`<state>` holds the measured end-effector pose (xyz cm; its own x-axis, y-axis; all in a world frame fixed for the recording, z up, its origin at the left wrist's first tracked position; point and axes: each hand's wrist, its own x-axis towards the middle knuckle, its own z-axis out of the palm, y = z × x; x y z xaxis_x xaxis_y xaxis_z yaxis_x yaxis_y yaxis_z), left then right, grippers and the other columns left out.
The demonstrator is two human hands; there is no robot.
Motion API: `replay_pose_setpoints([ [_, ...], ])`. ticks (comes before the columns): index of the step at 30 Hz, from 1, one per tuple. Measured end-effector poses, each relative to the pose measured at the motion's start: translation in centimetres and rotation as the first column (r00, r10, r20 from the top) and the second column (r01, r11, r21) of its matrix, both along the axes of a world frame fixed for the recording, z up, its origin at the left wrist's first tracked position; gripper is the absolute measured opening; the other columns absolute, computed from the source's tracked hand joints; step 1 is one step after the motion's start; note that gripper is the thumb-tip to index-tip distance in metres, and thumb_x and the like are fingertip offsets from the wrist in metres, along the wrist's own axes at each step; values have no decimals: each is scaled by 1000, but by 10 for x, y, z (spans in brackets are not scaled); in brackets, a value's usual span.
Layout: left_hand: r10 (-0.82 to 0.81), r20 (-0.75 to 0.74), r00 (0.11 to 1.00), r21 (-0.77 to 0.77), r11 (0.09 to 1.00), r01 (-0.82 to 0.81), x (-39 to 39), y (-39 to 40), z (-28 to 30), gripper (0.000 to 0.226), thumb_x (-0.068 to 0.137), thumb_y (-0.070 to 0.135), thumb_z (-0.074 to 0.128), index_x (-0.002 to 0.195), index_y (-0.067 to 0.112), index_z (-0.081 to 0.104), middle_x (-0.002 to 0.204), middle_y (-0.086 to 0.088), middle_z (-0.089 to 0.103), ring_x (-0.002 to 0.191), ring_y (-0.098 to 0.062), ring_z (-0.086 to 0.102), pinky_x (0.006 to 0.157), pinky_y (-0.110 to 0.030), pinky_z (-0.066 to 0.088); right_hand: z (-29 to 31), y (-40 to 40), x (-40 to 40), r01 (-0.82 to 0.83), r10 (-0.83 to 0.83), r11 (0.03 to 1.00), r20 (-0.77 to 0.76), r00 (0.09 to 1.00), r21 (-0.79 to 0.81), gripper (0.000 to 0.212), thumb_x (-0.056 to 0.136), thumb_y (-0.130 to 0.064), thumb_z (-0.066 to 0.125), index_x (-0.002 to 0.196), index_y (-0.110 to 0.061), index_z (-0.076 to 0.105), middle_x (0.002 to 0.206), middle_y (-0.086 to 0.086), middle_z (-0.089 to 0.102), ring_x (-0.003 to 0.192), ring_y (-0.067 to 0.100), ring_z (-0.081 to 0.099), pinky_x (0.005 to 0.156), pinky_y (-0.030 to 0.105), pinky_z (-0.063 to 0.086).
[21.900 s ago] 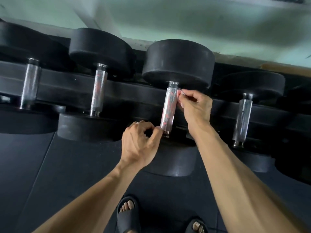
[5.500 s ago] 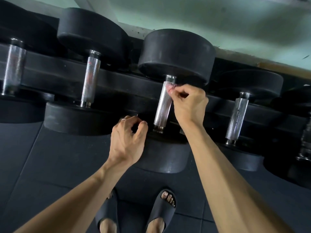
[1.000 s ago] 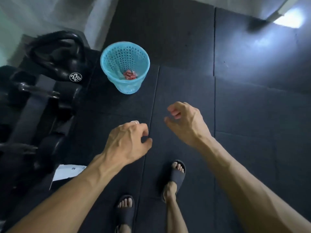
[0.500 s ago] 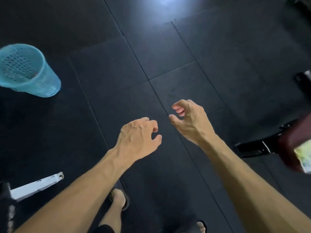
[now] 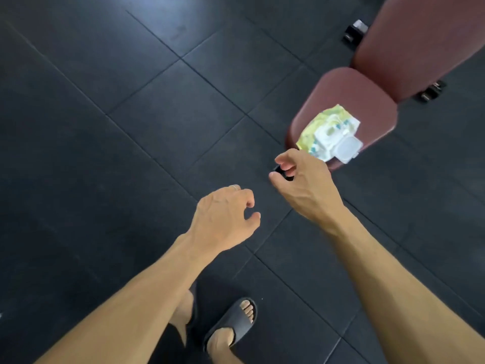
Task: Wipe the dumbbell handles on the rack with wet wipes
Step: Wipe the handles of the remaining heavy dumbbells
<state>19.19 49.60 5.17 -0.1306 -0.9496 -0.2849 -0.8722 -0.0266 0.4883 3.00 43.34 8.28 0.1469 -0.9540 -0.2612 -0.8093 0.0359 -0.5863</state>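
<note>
A crumpled yellow-green wet-wipe pack [image 5: 329, 132] with its clear lid lies on the maroon padded bench seat [image 5: 343, 90]. Just short of it, the right hand [image 5: 305, 187] and left hand [image 5: 225, 216] hang loosely curled, holding nothing.

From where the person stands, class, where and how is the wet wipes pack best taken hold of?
Pinch the wet wipes pack across its soft yellow-green body, coming from above with the right hand. It lies flat on the maroon bench seat, its lid flap open at the near end.

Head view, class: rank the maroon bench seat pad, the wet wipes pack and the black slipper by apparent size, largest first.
1. maroon bench seat pad
2. wet wipes pack
3. black slipper
Pack and slipper look close in size; the slipper lies nearer the camera, so their order is unsure.
</note>
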Motion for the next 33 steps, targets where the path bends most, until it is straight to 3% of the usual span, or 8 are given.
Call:
replay_pose_setpoints([
  [8, -36, -72, 997, -4, 999, 36, -121, -81, -40, 31, 92, 45, 58, 116, 26, 61, 104, 11, 55, 103, -10, 53, 83, -29, 46, -27, -59, -132, 148, -147, 989, -24, 989, 20, 28, 91, -24, 64, 118, -17, 65, 104, -6, 65, 88, 9, 61, 87, 30, 51],
  [16, 99, -17, 995, -172, 980, -100, -185, -174, -80, 31, 80, 29, 76, 107, 15, 70, 112, -9, 62, 106, -29, 56, 79, -43, 49, -71, -148, -194, 79, -73, 995, -88, 993, 58, 29, 90, -22, 62, 119, -18, 67, 109, -3, 61, 95, 16, 60, 90, 37, 51],
  [19, 135, 42, 990, -203, 971, -124, -190, -198, -96, 39, 78, 34, 77, 112, 15, 69, 120, -13, 61, 117, -34, 55, 87, -49, 48, -89, -175, -198, -18, 20, 1000, -72, 997, 23, 25, 91, -17, 62, 114, -19, 72, 109, -6, 54, 104, 19, 57, 89, 36, 49],
  [22, 115, 105, 988, -115, 988, -102, -191, -210, -114, 62, 79, 42, 76, 131, 11, 58, 132, -12, 57, 128, -35, 49, 98, -50, 44, -110, -194, -192, -191, 183, 980, -113, 977, -64, 22, 87, -14, 65, 105, -19, 76, 120, 3, 56, 111, 25, 52, 86, 39, 45],
  [27, 88, 80, 993, 6, 996, -89, -181, -216, -128, 71, 85, 43, 71, 145, 16, 44, 148, -1, 43, 136, -27, 37, 97, -42, 41, -144, -214, -186, -483, 447, 863, -217, 868, -152, 14, 77, -12, 67, 83, -17, 79, 120, 13, 62, 103, 38, 57, 74, 44, 41],
  [33, 151, 44, 988, 23, 988, -152, -186, -217, -133, 74, 80, 37, 76, 144, 13, 47, 147, -2, 45, 136, -28, 37, 100, -47, 46, -162, -240, -195, -647, 614, 742, -212, 761, -173, 12, 81, -21, 69, 70, -20, 73, 118, 7, 60, 94, 31, 54, 69, 42, 41],
])
